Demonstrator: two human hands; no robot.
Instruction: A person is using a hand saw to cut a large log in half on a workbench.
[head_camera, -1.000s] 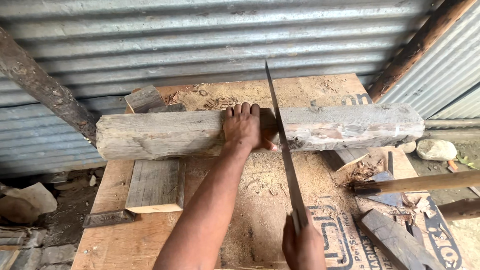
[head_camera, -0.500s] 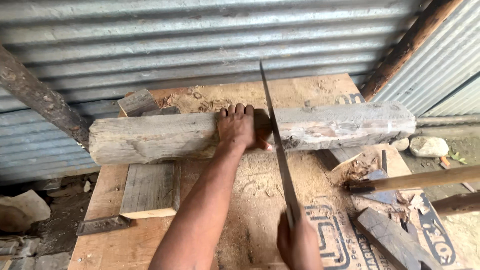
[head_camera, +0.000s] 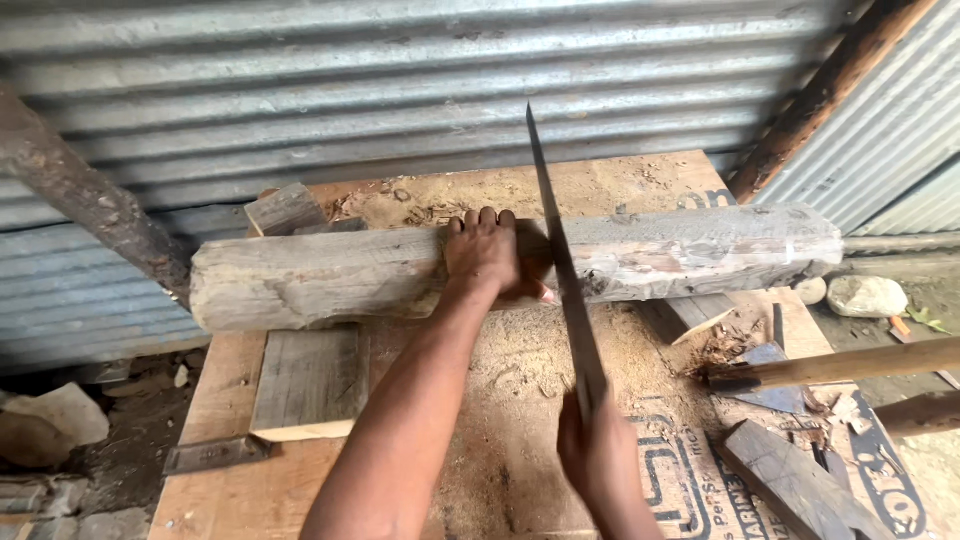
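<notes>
Two hands share the work around the log (head_camera: 330, 275), which lies crosswise on the plywood bench (head_camera: 500, 400). Left of and below the log sits a short plank (head_camera: 308, 385). At the log's middle my left hand (head_camera: 485, 255) presses flat on top, fingers over its far edge. Just right of that, the saw (head_camera: 560, 270) rests its blade on the log, and nearer me my right hand (head_camera: 600, 460) is clenched round the handle.
</notes>
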